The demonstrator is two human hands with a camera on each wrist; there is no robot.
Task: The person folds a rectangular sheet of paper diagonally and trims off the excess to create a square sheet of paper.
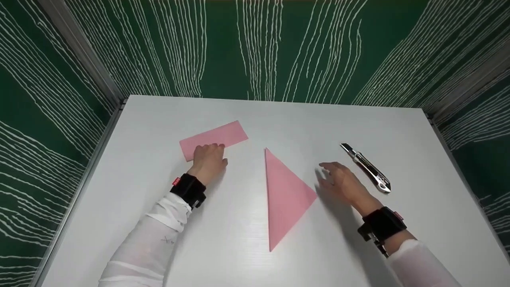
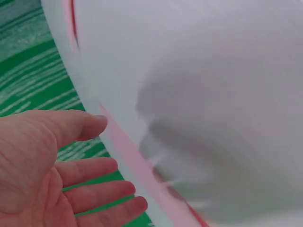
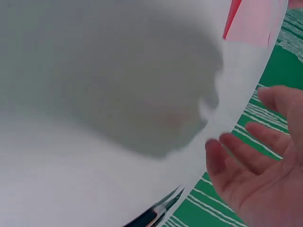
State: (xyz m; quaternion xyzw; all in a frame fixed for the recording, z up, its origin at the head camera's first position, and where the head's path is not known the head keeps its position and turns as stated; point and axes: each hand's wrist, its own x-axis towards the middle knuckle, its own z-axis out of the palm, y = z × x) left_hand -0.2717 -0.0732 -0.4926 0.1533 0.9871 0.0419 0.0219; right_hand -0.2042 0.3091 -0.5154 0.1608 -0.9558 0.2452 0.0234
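Note:
A folded pink paper triangle [image 1: 289, 199] lies in the middle of the white table, its long edge to the left. Farther left and back is a pink paper strip [image 1: 215, 135]. My left hand [image 1: 209, 161] hovers at the strip's near edge, fingertips overlapping it in the head view; the left wrist view shows its fingers [image 2: 102, 170] spread apart with nothing between them. Between the triangle and a utility knife [image 1: 368, 169], my right hand [image 1: 342, 181] is held above the table, fingers loosely bent and holding nothing. The knife's tip [image 3: 170, 198] also shows in the right wrist view.
The white table [image 1: 239, 263] runs back to a green wall [image 1: 223, 48] with white wavy lines. Similar green panels stand at both sides, with metal frame posts [image 1: 85, 48] at the corners.

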